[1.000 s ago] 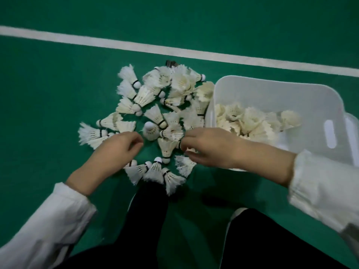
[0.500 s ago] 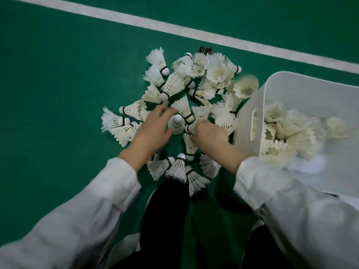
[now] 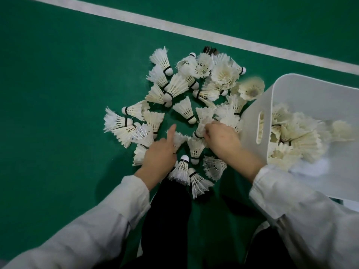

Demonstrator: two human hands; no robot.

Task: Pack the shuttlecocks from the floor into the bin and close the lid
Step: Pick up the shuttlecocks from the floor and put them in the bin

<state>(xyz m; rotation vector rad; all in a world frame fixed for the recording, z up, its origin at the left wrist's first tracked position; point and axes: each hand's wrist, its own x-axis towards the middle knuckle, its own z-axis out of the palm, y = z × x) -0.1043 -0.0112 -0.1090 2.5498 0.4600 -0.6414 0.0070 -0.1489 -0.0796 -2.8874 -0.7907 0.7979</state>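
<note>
No legible text, brand, number or sign anywhere in view. Only thin black bands round the cork bases of the shuttlecocks (image 3: 183, 108), too small to show any print.

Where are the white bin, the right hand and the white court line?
white bin (image 3: 320, 98): head view, bare inner wall.
right hand (image 3: 223, 138): head view, its back.
white court line (image 3: 174, 27): head view, stripe's middle.
</note>
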